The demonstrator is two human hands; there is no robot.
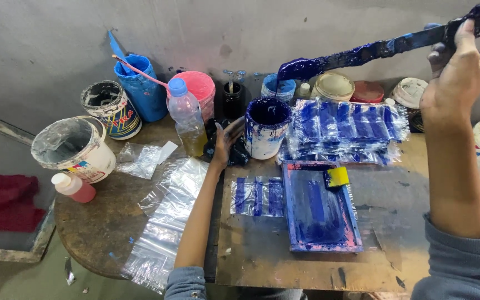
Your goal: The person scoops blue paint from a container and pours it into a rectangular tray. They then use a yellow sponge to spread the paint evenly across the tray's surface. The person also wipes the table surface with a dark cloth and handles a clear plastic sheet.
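- Wood, worn and paint-flecked, is forming the round worktop that is carrying everything here, with a flat board laid over its right part.
- Blue-printed clear bags are lying in a thick stack behind the printing screen, a blue-stained frame that is lying flat with a yellow-handled squeegee resting at its top edge; one printed bag is lying just left of it.
- Blue ink is clinging to the long stirring stick, which is being held high and slanting down leftwards, its loaded tip hanging above the ink tub.
- Right hand is gripping the stick's upper end, the grip closed around it with the fingers wrapped; the tub is sitting well below and to the left of this hand.
- Left hand is resting against the tub's left side, fingers spread along the wall, seemingly steadying it.
- Risk, as a judgement: the heavy ink could be dripping off the tip wide of the tub's mouth, since the finished stack is sitting just beside the tub; a drip there would be spoiling printed bags.
- A sideways nudge from the left hand could also be tipping the full tub toward the clear plastic bottle nearby.
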